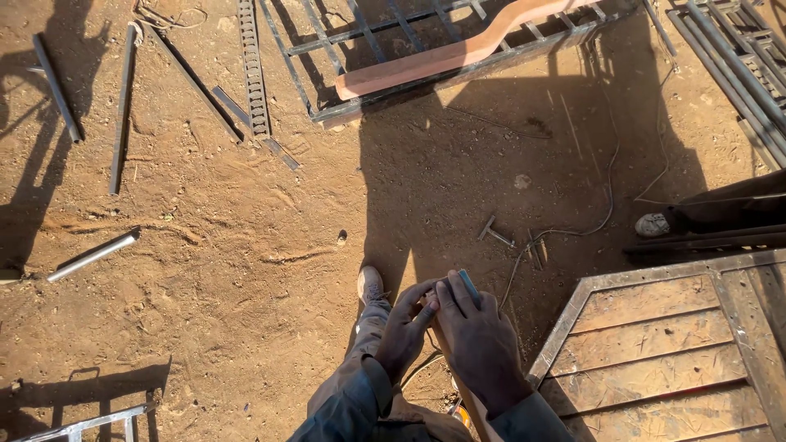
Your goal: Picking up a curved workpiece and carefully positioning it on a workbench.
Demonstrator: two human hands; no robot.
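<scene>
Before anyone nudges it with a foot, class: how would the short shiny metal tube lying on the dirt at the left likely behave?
The metal tube looks round in section, so it would probably roll sideways rather than slide. It lies straight and unbent, so it likely stays stiff if lifted by one end. The loose, rutted dirt ground around it would probably stop a roll quickly.

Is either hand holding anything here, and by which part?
The right hand grips a small blue-grey object by its lower part; its top pokes above the fingers. The left hand touches the right hand's fingers; whether it grips anything cannot be told.
</scene>
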